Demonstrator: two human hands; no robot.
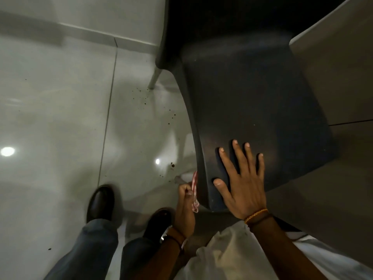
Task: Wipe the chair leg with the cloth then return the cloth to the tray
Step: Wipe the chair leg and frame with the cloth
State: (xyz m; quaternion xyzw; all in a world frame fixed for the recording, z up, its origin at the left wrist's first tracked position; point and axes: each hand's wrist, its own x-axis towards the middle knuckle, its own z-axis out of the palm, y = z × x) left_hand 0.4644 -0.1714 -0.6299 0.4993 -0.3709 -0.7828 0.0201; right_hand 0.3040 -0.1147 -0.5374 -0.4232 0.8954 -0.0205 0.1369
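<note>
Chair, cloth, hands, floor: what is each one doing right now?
Chair: upright, seat bare.
Cloth: bunched, held beside the chair's front corner.
Left hand: closed on the cloth.
Right hand: open, flat on the seat.
Floor: shiny, with dark specks.
Tray: not in view.

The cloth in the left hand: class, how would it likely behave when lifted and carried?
The cloth probably goes floppy: it hangs bunched and folded from the left hand. It looks light, pinched by fingers alone. Its loose end may dangle and snag against the chair.

Indoor room, glossy tiled floor (60,118), dark plastic chair (252,98)
</note>
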